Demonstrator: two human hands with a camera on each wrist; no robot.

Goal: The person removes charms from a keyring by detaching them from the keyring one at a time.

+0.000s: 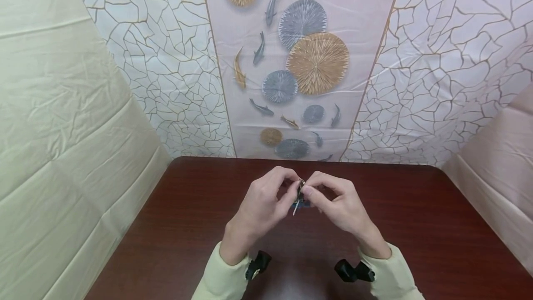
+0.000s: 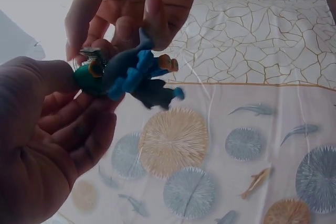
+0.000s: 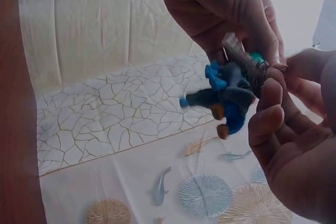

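Note:
In the head view both hands meet over the table's middle, on a small keychain. My left hand [image 1: 260,203] pinches it from the left with thumb and forefinger. Opposite, my right hand [image 1: 341,200] pinches the metal ring part [image 3: 260,74] between thumb and fingers. A key [image 1: 295,207] points down between the hands; in the right wrist view the key [image 3: 236,48] looks blurred. A blue and dark grey figurine [image 2: 142,74] with orange bits dangles from the ring. Beside it is a green piece [image 2: 86,80], partly covered by my left fingers.
The dark red-brown table [image 1: 187,226] lies beneath my hands. Behind it hangs a patterned cloth [image 1: 291,115] with fish and round motifs. Pale cloth [image 1: 62,128] stands to the left and more cloth [image 1: 499,161] to the right. Each wrist carries a black camera [image 1: 258,264].

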